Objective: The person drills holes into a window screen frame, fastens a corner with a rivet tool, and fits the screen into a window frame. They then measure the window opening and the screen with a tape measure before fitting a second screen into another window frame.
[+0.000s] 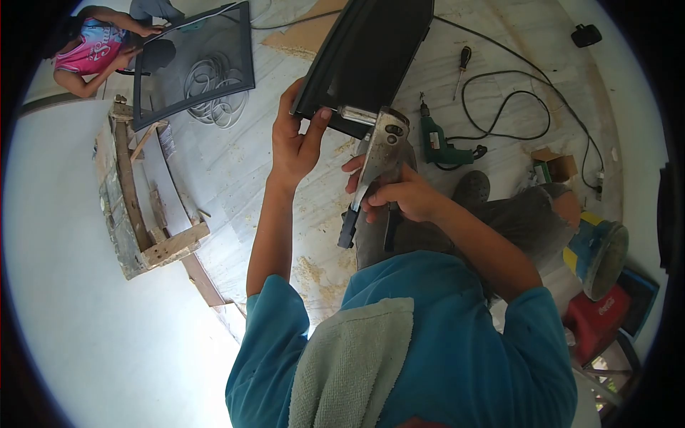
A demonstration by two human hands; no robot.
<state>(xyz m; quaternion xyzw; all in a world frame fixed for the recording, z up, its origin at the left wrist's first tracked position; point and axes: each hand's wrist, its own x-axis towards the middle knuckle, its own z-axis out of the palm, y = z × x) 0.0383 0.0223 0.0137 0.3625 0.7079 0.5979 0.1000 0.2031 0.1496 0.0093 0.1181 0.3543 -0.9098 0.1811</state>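
My left hand grips the lower left corner of a black-framed screen panel, with the thumb on the near edge and the fingers behind the frame. A metal hand riveter is in my right hand, its two handles pointing down toward my lap and spread apart. The riveter's nose points left and meets the panel's frame close to my left thumb. Part of the panel extends past the top of the view.
A green power drill and a screwdriver lie on the floor to the right, near a black cord. At upper left a person holds another framed screen beside coiled cable. A wooden frame lies left; a small box sits right.
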